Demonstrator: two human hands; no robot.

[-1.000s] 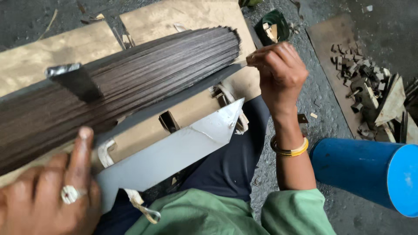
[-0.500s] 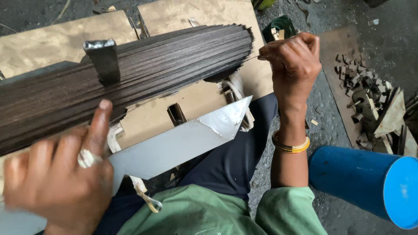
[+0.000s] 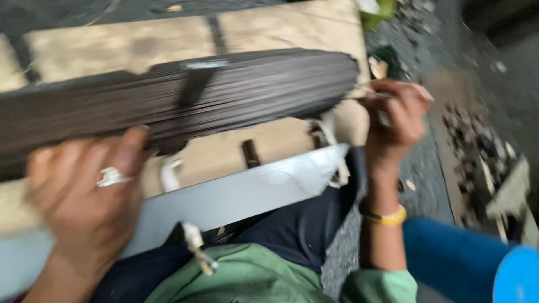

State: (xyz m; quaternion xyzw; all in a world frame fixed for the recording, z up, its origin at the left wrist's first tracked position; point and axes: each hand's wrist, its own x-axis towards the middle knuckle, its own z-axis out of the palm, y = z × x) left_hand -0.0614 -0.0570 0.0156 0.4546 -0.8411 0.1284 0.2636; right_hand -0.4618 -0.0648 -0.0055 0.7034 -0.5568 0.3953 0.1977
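Dark, gritty floor (image 3: 443, 33) far and right, littered with scrap pieces (image 3: 483, 151); blue drum (image 3: 477, 269) near right.

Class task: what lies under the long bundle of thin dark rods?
Under the bundle of rods lies a tan board, with a pale metal sheet along its near edge. The left hand covers the board's left part; blur hides finer detail.

Tight around the bundle, open ground at three o'clock

The dark rod bundle (image 3: 224, 95) and its metal clamp (image 3: 193, 90) block the board (image 3: 112, 47) from nine to one o'clock; a grey sheet (image 3: 236, 193) bars six. Scrap pieces (image 3: 477, 146) crowd three, a blue drum (image 3: 477, 269) fills five; bare floor lies between.
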